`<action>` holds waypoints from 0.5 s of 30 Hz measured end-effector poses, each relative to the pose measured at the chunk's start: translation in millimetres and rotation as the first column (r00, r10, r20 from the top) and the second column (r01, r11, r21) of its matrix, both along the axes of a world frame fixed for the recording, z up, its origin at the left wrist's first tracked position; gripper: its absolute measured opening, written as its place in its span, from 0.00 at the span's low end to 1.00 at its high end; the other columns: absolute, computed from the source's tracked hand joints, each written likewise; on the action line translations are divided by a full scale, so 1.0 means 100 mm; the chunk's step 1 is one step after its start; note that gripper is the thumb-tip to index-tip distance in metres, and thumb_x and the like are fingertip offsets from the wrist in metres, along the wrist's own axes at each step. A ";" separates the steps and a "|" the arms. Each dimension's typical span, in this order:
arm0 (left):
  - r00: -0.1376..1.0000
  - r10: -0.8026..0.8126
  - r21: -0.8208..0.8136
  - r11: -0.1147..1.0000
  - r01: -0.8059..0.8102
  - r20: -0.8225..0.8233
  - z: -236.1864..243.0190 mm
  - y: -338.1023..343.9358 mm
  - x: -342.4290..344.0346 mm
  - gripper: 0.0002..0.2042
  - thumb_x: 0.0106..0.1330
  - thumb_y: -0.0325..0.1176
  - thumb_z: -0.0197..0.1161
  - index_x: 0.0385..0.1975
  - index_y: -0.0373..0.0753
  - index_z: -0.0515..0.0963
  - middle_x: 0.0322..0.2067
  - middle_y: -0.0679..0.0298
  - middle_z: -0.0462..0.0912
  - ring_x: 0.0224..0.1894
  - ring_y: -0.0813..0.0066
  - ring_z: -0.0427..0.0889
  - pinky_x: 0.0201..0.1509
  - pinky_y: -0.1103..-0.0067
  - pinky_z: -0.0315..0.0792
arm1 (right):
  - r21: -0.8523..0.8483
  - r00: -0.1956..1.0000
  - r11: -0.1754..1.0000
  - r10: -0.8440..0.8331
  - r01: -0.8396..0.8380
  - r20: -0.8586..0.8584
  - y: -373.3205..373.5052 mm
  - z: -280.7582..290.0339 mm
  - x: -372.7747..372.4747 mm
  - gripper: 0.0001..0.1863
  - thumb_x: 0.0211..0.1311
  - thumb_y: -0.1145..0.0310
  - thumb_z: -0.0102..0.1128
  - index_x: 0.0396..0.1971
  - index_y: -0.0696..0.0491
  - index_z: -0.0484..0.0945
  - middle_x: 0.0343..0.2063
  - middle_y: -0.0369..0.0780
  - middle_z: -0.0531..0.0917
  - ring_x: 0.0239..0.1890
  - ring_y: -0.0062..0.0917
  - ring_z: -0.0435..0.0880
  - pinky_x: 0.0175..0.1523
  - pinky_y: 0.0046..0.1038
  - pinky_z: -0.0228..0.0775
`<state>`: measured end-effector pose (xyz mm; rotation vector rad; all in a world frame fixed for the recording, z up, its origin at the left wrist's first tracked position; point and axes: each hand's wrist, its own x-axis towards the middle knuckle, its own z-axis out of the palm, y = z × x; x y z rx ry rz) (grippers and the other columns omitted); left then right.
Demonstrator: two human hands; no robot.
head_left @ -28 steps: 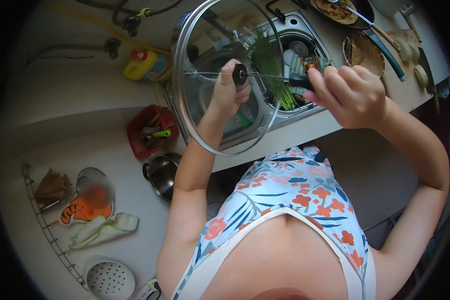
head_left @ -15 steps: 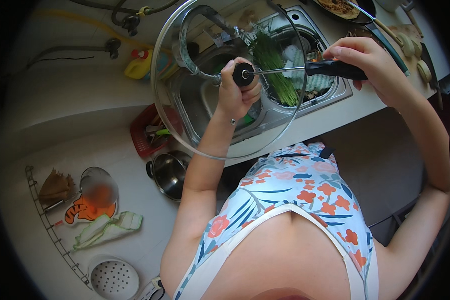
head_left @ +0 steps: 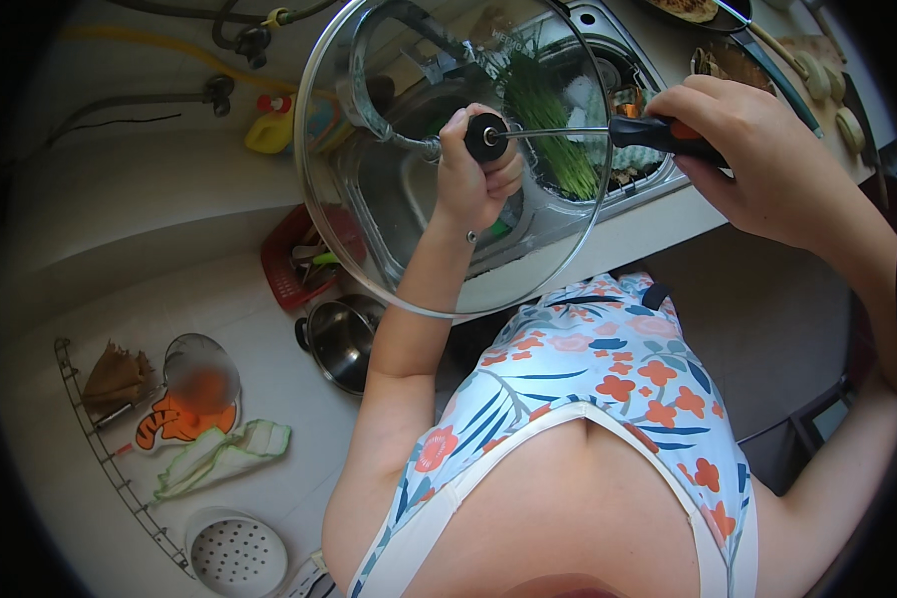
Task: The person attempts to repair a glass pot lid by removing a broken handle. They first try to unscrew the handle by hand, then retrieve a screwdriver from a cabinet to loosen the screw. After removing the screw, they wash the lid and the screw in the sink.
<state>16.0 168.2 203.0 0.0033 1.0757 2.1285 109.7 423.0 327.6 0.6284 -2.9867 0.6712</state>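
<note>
My left hand (head_left: 475, 189) is closed behind a round clear glass lid (head_left: 394, 234), gripping its black knob (head_left: 479, 149). The lid is tilted up, its metal-rimmed edge crossing in front of my left forearm. At the knob's centre sits a small metal screw, and the tip of a screwdriver (head_left: 658, 137) meets it. My right hand (head_left: 752, 154) holds the screwdriver by its black and orange handle, fingers curled over it from above. The shaft lies almost level, across the lid's right rim.
Behind the lid is a double steel sink (head_left: 648, 189) with green stalks (head_left: 558, 149). A yellow bottle (head_left: 269, 132) stands at the wall. Below left are a red basket (head_left: 284, 279), a steel pot (head_left: 334, 344) and a white colander (head_left: 237, 553). A pan (head_left: 703, 30) sits far right.
My right hand has turned over the screwdriver's handle, its back now more toward me, and the right elbow has swung outward. The left hand and lid have barely moved.
</note>
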 end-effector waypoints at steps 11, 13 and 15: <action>1.000 -0.014 -0.012 1.000 0.014 -0.013 -0.01 0.05 0.00 0.16 0.67 0.50 0.42 0.27 0.45 0.65 0.11 0.72 0.53 0.11 0.85 0.50 0.13 0.85 0.45 | -0.130 0.478 0.794 -0.218 0.594 0.851 -0.09 0.32 -0.17 0.19 0.61 0.56 0.53 0.29 0.60 0.77 0.15 0.41 0.78 0.11 0.17 0.71 0.15 0.19 0.61; 0.998 0.010 -0.048 0.999 -0.013 -0.057 0.00 0.04 0.03 0.16 0.67 0.49 0.40 0.27 0.45 0.65 0.11 0.72 0.52 0.11 0.85 0.49 0.12 0.85 0.45 | -0.121 0.494 0.807 -0.228 0.578 0.839 -0.12 0.30 -0.16 0.21 0.64 0.56 0.48 0.28 0.60 0.77 0.12 0.38 0.76 0.08 0.14 0.67 0.11 0.17 0.55; 0.993 0.044 -0.120 0.991 -0.058 -0.113 0.04 0.05 0.07 0.17 0.67 0.48 0.37 0.28 0.43 0.67 0.11 0.72 0.51 0.11 0.84 0.48 0.12 0.85 0.44 | -0.081 0.492 0.864 -0.204 0.497 0.846 -0.13 0.30 -0.21 0.20 0.64 0.57 0.47 0.27 0.60 0.78 0.12 0.39 0.76 0.09 0.15 0.69 0.12 0.18 0.58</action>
